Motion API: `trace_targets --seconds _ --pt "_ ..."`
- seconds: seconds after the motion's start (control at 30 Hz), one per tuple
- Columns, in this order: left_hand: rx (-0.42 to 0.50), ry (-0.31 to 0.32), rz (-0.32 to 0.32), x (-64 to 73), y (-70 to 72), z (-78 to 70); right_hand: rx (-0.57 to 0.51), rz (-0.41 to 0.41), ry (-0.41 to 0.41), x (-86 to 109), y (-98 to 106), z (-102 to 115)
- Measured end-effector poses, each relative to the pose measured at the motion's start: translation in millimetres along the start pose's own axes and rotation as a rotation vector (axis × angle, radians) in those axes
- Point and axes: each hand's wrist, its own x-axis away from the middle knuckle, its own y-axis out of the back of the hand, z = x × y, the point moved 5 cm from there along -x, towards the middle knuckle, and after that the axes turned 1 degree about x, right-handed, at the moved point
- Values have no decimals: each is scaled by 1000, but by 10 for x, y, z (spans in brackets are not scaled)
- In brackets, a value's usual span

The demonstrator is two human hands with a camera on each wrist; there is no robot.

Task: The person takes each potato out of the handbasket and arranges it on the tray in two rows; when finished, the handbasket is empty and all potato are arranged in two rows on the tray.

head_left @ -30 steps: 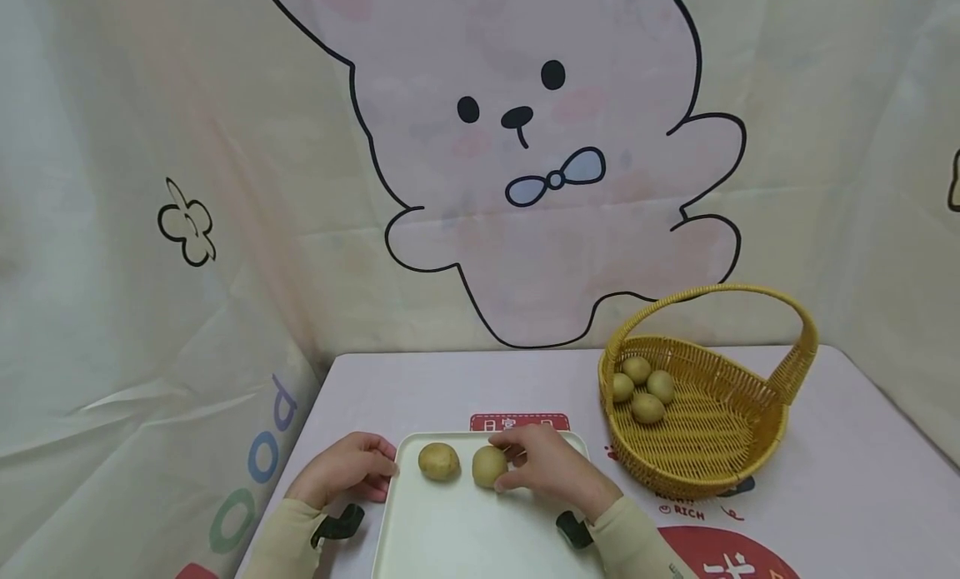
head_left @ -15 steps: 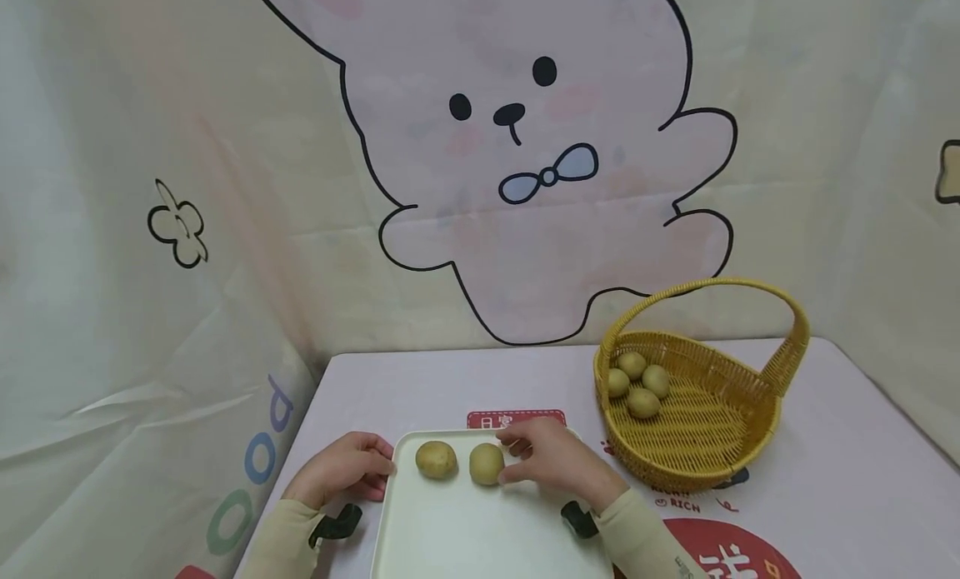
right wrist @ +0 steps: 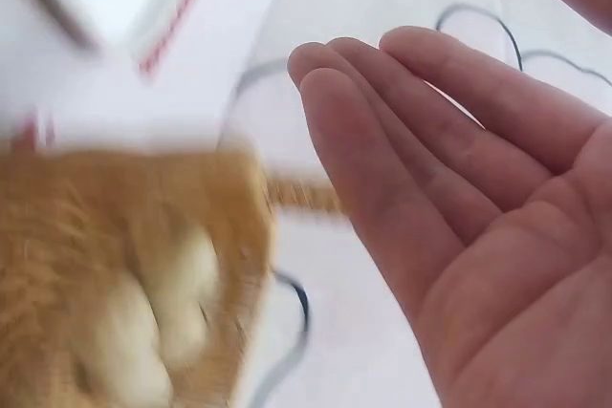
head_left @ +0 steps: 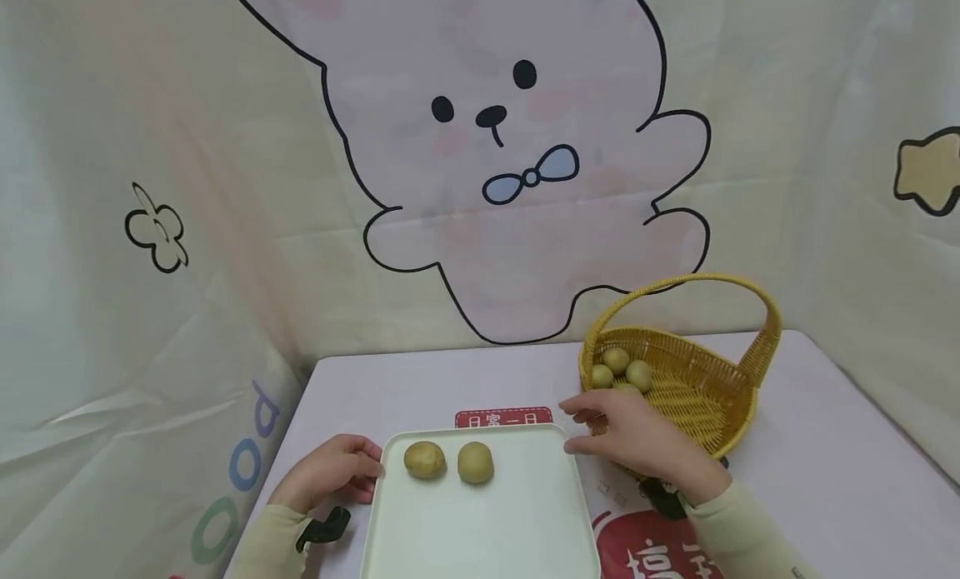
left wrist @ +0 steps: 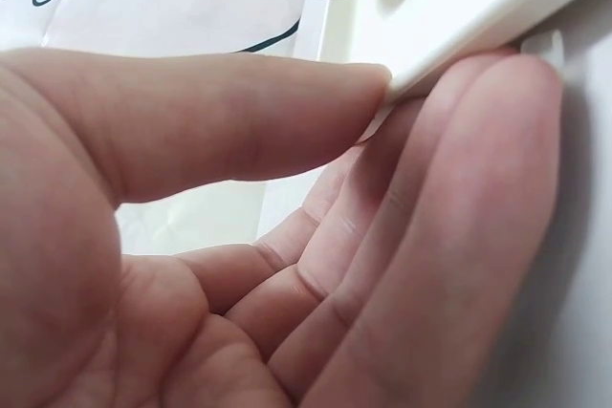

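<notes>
My left hand [head_left: 330, 472] pinches the left rim of a white tray [head_left: 483, 529]. In the left wrist view the thumb lies on the rim and the fingers are below it. Two potatoes [head_left: 476, 462] sit side by side near the tray's far edge. My right hand [head_left: 633, 433] is held in the air between the tray and a yellow wicker basket [head_left: 693, 400], holding nothing, its fingers loosely extended. It hides the basket's near left part. Several potatoes [head_left: 639, 375] lie in the basket's left end, one partly behind the hand. The right wrist view is blurred around the basket.
The basket's tall handle [head_left: 765, 341] arches over it at the back right of the white table [head_left: 375, 391]. A printed curtain [head_left: 525, 254] hangs behind the table. Red printing [head_left: 652, 546] marks the tablecloth right of the tray.
My right hand has let go of the right-hand potato on the tray and moved right to the basket. The left hand stays at the tray's rim. The head view has turned slightly right.
</notes>
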Motion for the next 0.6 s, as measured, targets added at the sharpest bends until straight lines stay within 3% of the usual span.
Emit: trace_targets --seconds 0.13,0.27,0.6 --pt "4 -3 8 -16 7 11 82 -55 -9 118 349 -117" --pt "13 -5 19 -19 30 22 127 -85 -33 101 618 -307" --pt "33 -8 47 9 3 -3 143 -26 -122 -286 885 -953"
